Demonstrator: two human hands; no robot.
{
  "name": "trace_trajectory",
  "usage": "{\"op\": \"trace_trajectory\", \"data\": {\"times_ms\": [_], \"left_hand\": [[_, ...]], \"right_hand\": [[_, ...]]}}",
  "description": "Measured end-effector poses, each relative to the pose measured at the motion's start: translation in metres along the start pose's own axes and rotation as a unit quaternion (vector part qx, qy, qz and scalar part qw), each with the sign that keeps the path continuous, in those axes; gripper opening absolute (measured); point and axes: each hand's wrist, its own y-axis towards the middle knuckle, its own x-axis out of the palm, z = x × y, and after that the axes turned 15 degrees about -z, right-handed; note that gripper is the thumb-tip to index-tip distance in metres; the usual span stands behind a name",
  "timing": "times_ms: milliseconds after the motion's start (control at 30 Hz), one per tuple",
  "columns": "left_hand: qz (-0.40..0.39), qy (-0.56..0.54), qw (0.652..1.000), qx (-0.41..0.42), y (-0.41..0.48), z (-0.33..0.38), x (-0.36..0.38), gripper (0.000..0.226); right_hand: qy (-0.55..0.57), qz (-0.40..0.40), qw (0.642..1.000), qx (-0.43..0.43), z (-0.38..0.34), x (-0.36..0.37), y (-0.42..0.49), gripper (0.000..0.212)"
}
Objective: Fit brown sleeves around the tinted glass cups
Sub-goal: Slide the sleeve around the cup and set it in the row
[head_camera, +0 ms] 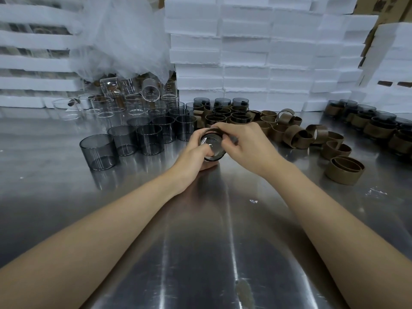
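Observation:
My left hand (195, 152) grips a tinted glass cup (211, 146) tipped on its side just above the steel table, its base turned toward me. My right hand (245, 142) pinches a brown sleeve (214, 130) at the cup's far end, where the sleeve wraps the glass. Several bare tinted cups (99, 151) stand in rows to the left. Loose brown sleeves (343, 170) lie scattered to the right. Sleeved cups (220, 113) stand grouped behind my hands, and more (376, 128) at the far right.
Clear glass beakers (133, 101) crowd the back left under crumpled plastic wrap (124, 41). Stacked white foam blocks (256, 52) wall off the back. The steel table (200, 241) reflects light in front of me.

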Motion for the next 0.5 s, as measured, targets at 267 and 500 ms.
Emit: {"op": "trace_trajectory", "data": {"times_ms": [267,500], "left_hand": [[-0.007,0.032,0.999,-0.008,0.0020,0.0002,-0.0011,0.068],[-0.004,0.012,1.000,-0.008,0.0060,-0.0019,-0.0039,0.061]], "right_hand": [[-0.030,-0.034,0.999,-0.003,0.0033,-0.0037,0.0011,0.044],[-0.060,-0.042,0.997,-0.020,0.0044,-0.0023,0.0010,0.043]]}}
